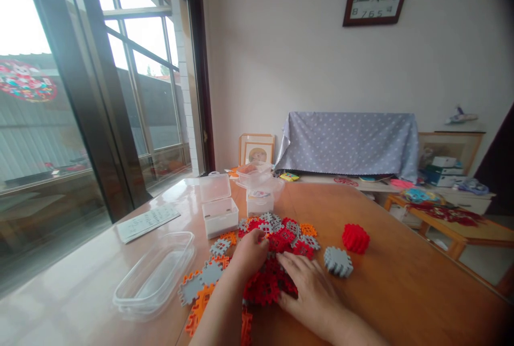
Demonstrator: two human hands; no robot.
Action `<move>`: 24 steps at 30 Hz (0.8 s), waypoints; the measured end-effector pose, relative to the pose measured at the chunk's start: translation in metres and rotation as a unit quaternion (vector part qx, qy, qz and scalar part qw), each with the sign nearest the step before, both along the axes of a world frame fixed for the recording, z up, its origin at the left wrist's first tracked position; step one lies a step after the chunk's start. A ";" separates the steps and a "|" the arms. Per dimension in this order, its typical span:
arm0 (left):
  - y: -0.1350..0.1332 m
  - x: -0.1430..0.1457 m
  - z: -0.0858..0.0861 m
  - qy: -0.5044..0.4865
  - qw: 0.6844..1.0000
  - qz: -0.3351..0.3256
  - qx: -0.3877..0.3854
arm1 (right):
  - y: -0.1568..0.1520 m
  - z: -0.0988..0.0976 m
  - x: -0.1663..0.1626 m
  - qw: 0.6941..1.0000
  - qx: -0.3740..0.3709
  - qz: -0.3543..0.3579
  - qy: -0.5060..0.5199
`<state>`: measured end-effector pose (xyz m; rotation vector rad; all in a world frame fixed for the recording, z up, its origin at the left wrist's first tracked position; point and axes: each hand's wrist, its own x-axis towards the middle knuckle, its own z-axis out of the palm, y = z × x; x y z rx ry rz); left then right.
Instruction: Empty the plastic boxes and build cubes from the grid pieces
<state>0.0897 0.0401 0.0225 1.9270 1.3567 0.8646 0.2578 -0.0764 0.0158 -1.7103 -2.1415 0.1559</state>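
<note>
A heap of plastic interlocking tiles with notched edges lies in front of me, with red tiles (265, 284), grey tiles (273, 222) and orange tiles (308, 229) mixed together. Over the heap's left side, my left hand (252, 252) is closed, fingertips pinched together; a speck of orange shows there, but what it holds is hidden. My right hand (309, 284) rests against the heap's right side, fingers stretched out over red tiles. To its right stand a grey stack of tiles (338, 262) and, farther back, a red stack of tiles (356, 238).
At left lie a clear oblong tub (153, 281) and a white booklet (148, 223). Behind the heap stand an open-lidded plastic box (220, 220) and another plastic box (260, 204). Larger grey tiles (201, 281) and orange ones spread beside my left forearm. The wooden table (401, 292) ends at right.
</note>
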 end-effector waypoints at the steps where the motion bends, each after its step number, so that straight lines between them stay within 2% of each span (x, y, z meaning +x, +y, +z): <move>1: 0.001 0.001 0.000 -0.015 1.000 -0.009 -0.008 | 0.001 -0.001 0.001 1.000 0.011 0.001 0.001; 8: -0.006 0.002 0.013 -0.141 0.986 -0.043 -0.082 | 0.013 -0.016 0.010 0.995 0.075 0.003 0.062; 13: -0.017 -0.004 0.027 -0.135 0.981 -0.094 -0.102 | 0.025 -0.028 0.019 0.981 0.090 -0.009 0.172; 16: -0.026 -0.008 0.033 -0.076 0.986 -0.130 -0.068 | 0.030 -0.031 0.023 0.970 0.080 -0.014 0.230; 20: -0.036 -0.007 0.032 0.094 0.977 -0.189 -0.012 | 0.031 -0.030 0.026 0.957 0.068 -0.033 0.280; 24: -0.040 0.005 0.022 0.207 0.962 -0.176 -0.007 | 0.025 -0.023 0.026 0.951 0.049 -0.037 0.303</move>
